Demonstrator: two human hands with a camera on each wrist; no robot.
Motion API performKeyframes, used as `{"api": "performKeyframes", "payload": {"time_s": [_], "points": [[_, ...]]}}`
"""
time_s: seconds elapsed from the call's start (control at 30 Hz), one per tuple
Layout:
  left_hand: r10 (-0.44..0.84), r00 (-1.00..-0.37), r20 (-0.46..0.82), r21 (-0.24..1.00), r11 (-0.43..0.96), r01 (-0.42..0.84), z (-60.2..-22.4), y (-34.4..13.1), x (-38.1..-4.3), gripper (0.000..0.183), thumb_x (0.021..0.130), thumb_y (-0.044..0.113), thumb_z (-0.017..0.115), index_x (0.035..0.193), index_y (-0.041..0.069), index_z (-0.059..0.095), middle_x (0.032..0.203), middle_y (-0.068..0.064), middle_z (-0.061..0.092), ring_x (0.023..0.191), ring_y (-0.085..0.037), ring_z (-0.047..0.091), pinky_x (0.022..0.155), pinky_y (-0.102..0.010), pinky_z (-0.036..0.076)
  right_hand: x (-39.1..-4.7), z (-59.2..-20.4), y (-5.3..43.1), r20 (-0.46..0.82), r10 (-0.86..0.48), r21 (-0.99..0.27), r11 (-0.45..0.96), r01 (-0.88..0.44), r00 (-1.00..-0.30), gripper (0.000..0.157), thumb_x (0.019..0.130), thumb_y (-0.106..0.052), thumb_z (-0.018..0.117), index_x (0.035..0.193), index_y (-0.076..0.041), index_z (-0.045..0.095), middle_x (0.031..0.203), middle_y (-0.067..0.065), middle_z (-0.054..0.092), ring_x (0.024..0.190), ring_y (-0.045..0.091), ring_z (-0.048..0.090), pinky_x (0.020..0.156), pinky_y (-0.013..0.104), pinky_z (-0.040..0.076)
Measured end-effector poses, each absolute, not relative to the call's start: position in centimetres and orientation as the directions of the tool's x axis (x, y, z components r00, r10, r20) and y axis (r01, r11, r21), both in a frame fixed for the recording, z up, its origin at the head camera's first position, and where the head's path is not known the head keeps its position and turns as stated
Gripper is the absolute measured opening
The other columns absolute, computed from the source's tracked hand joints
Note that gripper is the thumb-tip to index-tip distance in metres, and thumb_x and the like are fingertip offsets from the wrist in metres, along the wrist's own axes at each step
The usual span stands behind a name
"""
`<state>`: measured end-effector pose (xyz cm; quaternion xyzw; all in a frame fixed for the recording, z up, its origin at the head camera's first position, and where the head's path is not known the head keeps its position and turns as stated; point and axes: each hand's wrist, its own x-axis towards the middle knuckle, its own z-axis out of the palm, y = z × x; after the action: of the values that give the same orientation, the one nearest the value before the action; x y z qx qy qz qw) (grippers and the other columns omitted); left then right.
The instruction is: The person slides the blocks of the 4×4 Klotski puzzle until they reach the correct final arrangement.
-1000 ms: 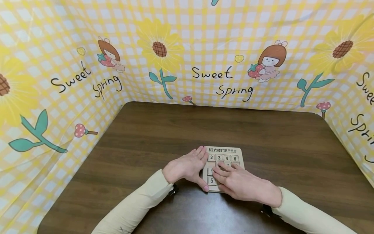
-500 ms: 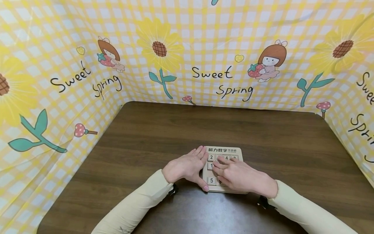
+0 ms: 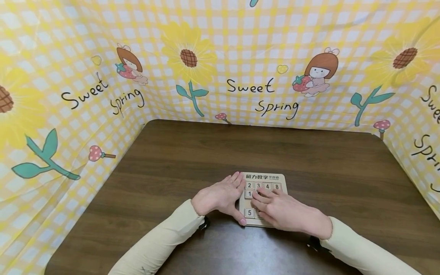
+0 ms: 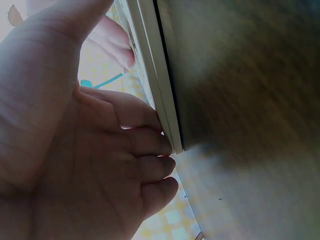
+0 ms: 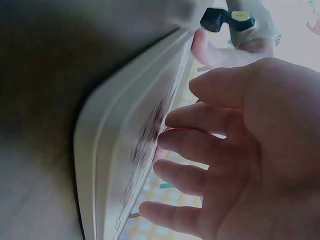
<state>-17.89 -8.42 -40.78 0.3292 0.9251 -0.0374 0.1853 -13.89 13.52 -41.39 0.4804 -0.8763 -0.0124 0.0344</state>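
Note:
A wooden number sliding puzzle (image 3: 283,179) lies flat on the table, Chinese lettering along its top. Tiles 2, 3, 4 and 8 fill its top row; the 1 tile (image 3: 249,194) sits below the 2. A gap shows between the 1 and the 5 tile (image 3: 249,213). My left hand (image 3: 220,198) rests along the puzzle's left side, fingers near the upper corner, thumb at the lower one. In the left wrist view its fingertips meet the board's edge (image 4: 159,80). My right hand (image 3: 287,212) reaches over the tiles with spread fingers, hiding several of them.
The dark wooden table (image 3: 192,152) extends around the puzzle. A yellow checked cloth (image 3: 213,46) printed with flowers and lettering stands behind the table and along both sides.
The 1 tile has slid up one row, leaving a gap above the 5. My right hand moved up the board, then slightly back down. The left hand stays in place.

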Motion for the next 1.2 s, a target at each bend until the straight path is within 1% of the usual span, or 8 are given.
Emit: {"api": "performKeyframes", "payload": {"time_s": [0.1, 0.2, 0.33, 0.57, 0.7, 0.83, 1.07, 1.2], "points": [[0.593, -0.715, -0.37, 0.051, 0.781, 0.622, -40.8, -8.4, -17.9, 0.128, 0.068, 0.078, 0.068, 0.157, 0.002, 0.016, 0.165, -0.018, 0.006, 0.154, -0.028, 0.005, 0.126, -0.038, 0.013, -12.9, -41.4, 13.8, 0.052, -0.857, 0.051, 0.515, -0.855, -0.513, 0.043, 0.098, -0.029, 0.057, 0.137, -0.01, 0.058, 0.141, 0.008, 0.058, 0.134, 0.029, 0.052, 0.098, 0.053, 0.05], [0.591, -0.717, -0.37, 0.045, 0.782, 0.621, -40.9, -8.4, -17.9, 0.128, 0.068, 0.078, 0.067, 0.157, 0.001, 0.015, 0.165, -0.018, 0.006, 0.154, -0.028, 0.005, 0.126, -0.037, 0.013, -12.0, -41.5, 14.0, 0.068, -0.877, 0.062, 0.479, -0.876, -0.475, 0.044, 0.097, -0.03, 0.058, 0.137, -0.01, 0.058, 0.141, 0.006, 0.059, 0.134, 0.028, 0.052, 0.098, 0.05, 0.05], [0.596, -0.716, -0.364, 0.039, 0.777, 0.628, -40.9, -8.4, -17.9, 0.128, 0.069, 0.078, 0.067, 0.156, 0.001, 0.015, 0.165, -0.019, 0.006, 0.154, -0.028, 0.006, 0.126, -0.037, 0.013, -11.1, -41.5, 14.2, 0.072, -0.897, 0.075, 0.441, -0.894, -0.436, 0.045, 0.096, -0.031, 0.059, 0.137, -0.012, 0.058, 0.142, 0.004, 0.058, 0.133, 0.027, 0.052, 0.098, 0.049, 0.05], [0.594, -0.715, -0.37, 0.046, 0.78, 0.624, -40.8, -8.4, -17.9, 0.129, 0.068, 0.079, 0.067, 0.156, 0.001, 0.015, 0.165, -0.019, 0.005, 0.154, -0.028, 0.005, 0.126, -0.038, 0.012, -10.6, -41.5, 14.2, 0.027, -0.888, 0.048, 0.461, -0.886, -0.46, 0.045, 0.097, -0.031, 0.057, 0.139, -0.015, 0.055, 0.144, 0.004, 0.056, 0.135, 0.028, 0.051, 0.102, 0.05, 0.049], [0.592, -0.714, -0.374, 0.05, 0.781, 0.622, -40.8, -8.4, -17.9, 0.129, 0.069, 0.078, 0.067, 0.157, 0.001, 0.013, 0.165, -0.018, 0.004, 0.154, -0.028, 0.004, 0.127, -0.038, 0.012, -10.8, -41.4, 14.1, 0.029, -0.891, 0.068, 0.454, -0.889, -0.453, 0.045, 0.097, -0.03, 0.058, 0.139, -0.014, 0.056, 0.144, 0.004, 0.056, 0.135, 0.03, 0.05, 0.101, 0.052, 0.049], [0.593, -0.714, -0.373, 0.055, 0.782, 0.621, -40.7, -8.4, -17.9, 0.129, 0.069, 0.077, 0.068, 0.157, 0.0, 0.013, 0.165, -0.018, 0.004, 0.154, -0.028, 0.004, 0.127, -0.038, 0.012, -11.2, -41.4, 14.0, 0.04, -0.887, 0.101, 0.461, -0.881, -0.46, 0.044, 0.097, -0.031, 0.058, 0.138, -0.014, 0.058, 0.143, 0.003, 0.057, 0.135, 0.028, 0.051, 0.1, 0.051, 0.049], [0.594, -0.715, -0.368, 0.045, 0.78, 0.625, -40.7, -8.4, -17.9, 0.129, 0.068, 0.078, 0.068, 0.156, 0.0, 0.014, 0.165, -0.018, 0.006, 0.154, -0.028, 0.006, 0.126, -0.038, 0.013, -12.2, -41.7, 13.9, 0.044, -0.876, 0.12, 0.481, -0.868, -0.48, 0.042, 0.095, -0.031, 0.061, 0.134, -0.016, 0.061, 0.141, 0.003, 0.059, 0.134, 0.029, 0.052, 0.097, 0.054, 0.05], [0.593, -0.715, -0.369, 0.048, 0.781, 0.623, -40.9, -8.3, -17.9, 0.129, 0.068, 0.078, 0.068, 0.156, 0.001, 0.015, 0.165, -0.018, 0.006, 0.154, -0.028, 0.006, 0.126, -0.038, 0.014, -12.7, -41.8, 13.9, 0.044, -0.875, 0.134, 0.483, -0.865, -0.482, 0.042, 0.095, -0.033, 0.06, 0.134, -0.016, 0.061, 0.139, 0.002, 0.061, 0.134, 0.031, 0.052, 0.097, 0.053, 0.049]]}}
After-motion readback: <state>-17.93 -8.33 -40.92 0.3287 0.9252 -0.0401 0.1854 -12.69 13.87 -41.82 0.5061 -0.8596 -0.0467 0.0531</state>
